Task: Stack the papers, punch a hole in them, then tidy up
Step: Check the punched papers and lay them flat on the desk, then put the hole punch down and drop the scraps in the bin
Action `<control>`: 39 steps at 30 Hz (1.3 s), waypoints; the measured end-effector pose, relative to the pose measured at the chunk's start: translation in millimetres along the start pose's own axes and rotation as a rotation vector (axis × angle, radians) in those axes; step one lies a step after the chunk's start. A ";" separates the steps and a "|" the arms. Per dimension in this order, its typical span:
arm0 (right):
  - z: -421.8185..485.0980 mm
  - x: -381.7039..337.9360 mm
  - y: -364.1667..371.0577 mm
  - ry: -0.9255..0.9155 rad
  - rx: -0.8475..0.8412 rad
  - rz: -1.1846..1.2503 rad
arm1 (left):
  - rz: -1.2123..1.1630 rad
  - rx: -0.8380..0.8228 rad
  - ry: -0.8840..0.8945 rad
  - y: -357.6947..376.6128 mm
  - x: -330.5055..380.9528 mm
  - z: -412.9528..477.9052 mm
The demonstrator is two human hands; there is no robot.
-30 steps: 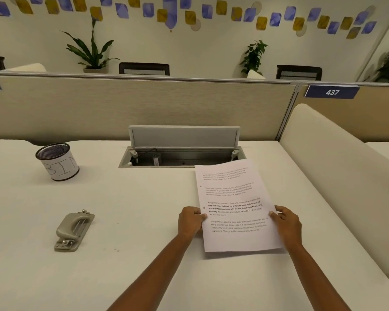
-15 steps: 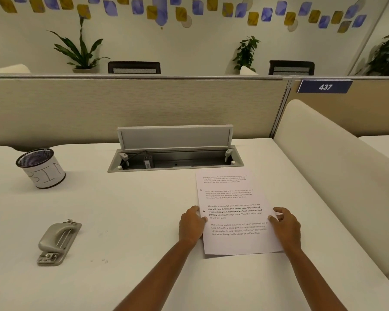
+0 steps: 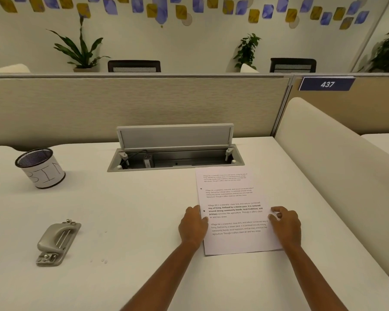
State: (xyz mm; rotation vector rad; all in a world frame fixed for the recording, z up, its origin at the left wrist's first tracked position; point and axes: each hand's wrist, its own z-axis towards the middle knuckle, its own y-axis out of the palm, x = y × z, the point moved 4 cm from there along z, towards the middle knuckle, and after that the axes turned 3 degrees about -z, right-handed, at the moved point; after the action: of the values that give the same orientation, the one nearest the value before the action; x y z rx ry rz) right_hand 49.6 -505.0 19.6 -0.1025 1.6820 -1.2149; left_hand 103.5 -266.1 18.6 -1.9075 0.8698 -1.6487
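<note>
The papers (image 3: 231, 209) are lying flat on the white bench (image 3: 126, 209), right of centre, with their far edge just short of the open cable hatch (image 3: 175, 153) set into the bench top. Printed text is facing up, and two small punched holes are showing along the left margin.

The left hand (image 3: 192, 225) is resting against the left edge of the papers, back upward, with its thumb lying over the margin; it is relaxed and clasping nothing. The right hand (image 3: 286, 225) is sitting at the right edge with its fingers loosely curled and the tips touching the sheet, not closing around it.

The hole punch (image 3: 57, 242) is lying well apart to the left, near the front of the bench, with a few tiny paper dots (image 3: 103, 261) scattered just beside it. Farther back on the left, a mesh cup labelled BIN (image 3: 41, 168) is standing upright.
</note>
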 end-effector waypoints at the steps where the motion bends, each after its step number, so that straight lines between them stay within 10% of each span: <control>1: -0.1 0.2 0.4 -0.002 0.003 -0.005 | 0.013 0.001 0.003 0.1 0.6 -0.8; 15: -27.7 -16.4 -4.8 -0.198 0.081 0.104 | 0.161 0.090 0.069 -19.5 -20.9 -20.8; 39: -237.8 -163.5 147.2 -0.490 -0.366 0.042 | 0.200 0.419 0.248 -208.4 -179.6 -66.5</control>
State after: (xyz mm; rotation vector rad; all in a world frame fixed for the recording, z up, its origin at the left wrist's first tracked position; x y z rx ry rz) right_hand 16.3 -182.8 13.0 -0.5419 1.4389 -0.7574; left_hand 57.1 11.0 54.0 -1.3140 0.7092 -1.7978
